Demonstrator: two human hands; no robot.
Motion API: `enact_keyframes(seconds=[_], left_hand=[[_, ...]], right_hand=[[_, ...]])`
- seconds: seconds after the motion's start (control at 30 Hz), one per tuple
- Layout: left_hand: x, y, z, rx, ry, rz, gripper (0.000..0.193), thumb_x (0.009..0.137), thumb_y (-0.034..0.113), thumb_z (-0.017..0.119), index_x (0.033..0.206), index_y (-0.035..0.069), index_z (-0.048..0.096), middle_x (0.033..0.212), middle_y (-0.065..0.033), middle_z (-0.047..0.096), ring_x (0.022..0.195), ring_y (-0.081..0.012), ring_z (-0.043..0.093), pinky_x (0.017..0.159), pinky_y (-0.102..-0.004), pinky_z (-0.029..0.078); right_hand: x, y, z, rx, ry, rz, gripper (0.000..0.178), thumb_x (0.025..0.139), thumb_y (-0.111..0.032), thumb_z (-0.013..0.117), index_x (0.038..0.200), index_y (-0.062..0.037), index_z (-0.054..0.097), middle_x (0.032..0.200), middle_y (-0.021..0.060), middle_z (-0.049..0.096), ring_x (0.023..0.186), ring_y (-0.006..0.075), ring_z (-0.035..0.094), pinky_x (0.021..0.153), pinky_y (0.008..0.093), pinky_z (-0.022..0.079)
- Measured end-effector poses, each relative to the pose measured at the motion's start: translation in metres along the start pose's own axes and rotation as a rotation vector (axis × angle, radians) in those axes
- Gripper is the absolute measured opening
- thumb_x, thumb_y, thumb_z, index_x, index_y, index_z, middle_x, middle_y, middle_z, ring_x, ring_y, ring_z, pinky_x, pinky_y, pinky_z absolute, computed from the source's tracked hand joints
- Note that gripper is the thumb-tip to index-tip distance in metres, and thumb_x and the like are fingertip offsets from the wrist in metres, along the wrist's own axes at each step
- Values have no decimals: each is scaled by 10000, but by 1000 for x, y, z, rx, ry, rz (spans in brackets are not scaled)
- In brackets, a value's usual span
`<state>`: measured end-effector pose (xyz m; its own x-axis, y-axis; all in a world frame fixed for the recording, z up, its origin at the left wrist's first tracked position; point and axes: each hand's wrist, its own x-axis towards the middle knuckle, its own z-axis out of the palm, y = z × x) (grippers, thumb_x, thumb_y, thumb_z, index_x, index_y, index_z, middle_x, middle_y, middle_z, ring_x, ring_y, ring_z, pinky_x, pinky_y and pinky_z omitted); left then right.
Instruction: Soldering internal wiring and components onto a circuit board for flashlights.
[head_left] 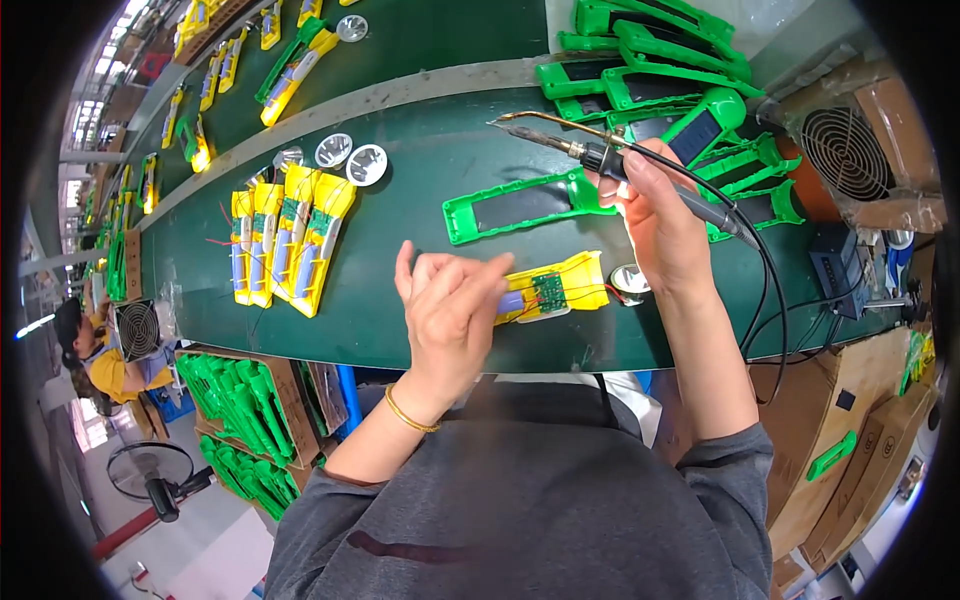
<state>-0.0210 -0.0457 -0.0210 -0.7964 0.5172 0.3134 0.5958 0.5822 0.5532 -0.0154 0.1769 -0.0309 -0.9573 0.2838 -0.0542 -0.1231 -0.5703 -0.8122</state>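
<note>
My right hand (662, 215) is wrapped round a soldering iron (598, 157) with a black handle; a thin brass tube runs beside its tip, which points left above the bench. My left hand (440, 310) is at the left end of a yellow lamp housing (582, 283), index finger laid along it and little finger raised; the fingers hide that end and the exact grip. A green circuit board (549, 293) and a purple-blue battery (511, 302) sit in the housing. Wires lead to a round reflector (629, 279) at its right. Just beyond lies a green frame (462, 222).
Several yellow housings (327, 235) stand in a row at the left, with loose reflectors (367, 165) behind. Green cases (680, 75) are heaped at the far right. The iron's black cable (768, 290) hangs to a control box (838, 268). A person (110, 370) sits at far left.
</note>
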Motion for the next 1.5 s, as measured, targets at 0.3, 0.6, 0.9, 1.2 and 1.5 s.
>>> enact_keyframes(seconds=[0.3, 0.6, 0.9, 1.2, 1.5], left_hand=[[19, -26, 16, -543, 12, -263, 246, 770, 6, 655, 1009, 57, 674, 743, -93, 612, 703, -235, 558, 646, -321, 458], [21, -18, -5, -364, -209, -91, 74, 747, 33, 669, 812, 68, 680, 668, -78, 564, 655, -265, 541, 593, -354, 430], [42, -16, -14, -107, -396, -36, 107, 737, 41, 590, 800, 42, 676, 670, -95, 567, 685, -283, 547, 643, -389, 440], [58, -23, 2, 22, -505, -47, 77, 707, 113, 619, 659, 65, 655, 637, -76, 565, 701, -275, 579, 681, -404, 410], [55, -19, 10, 127, -439, 37, 100, 698, 86, 606, 602, 57, 606, 649, -89, 562, 692, -287, 580, 675, -410, 394]], right_hand=[[-35, 12, -3, -45, 274, 94, 121, 924, -163, 520, 1017, -86, 532, 708, 2, 506, 686, 115, 519, 947, 467, 432], [-85, -6, -33, -130, 315, -52, 189, 911, -232, 516, 975, -55, 497, 811, 58, 580, 743, 140, 539, 847, 370, 452], [-81, -14, -22, -483, 149, 14, 223, 822, -149, 605, 909, 13, 479, 781, 116, 579, 669, 153, 560, 623, 273, 473], [-75, -17, -21, -523, 102, 91, 191, 785, -103, 645, 886, -8, 514, 736, 58, 572, 625, 89, 540, 568, 210, 429], [-70, -13, -22, -679, 60, 159, 137, 731, 35, 634, 818, 3, 534, 727, 45, 591, 654, 85, 570, 586, 225, 453]])
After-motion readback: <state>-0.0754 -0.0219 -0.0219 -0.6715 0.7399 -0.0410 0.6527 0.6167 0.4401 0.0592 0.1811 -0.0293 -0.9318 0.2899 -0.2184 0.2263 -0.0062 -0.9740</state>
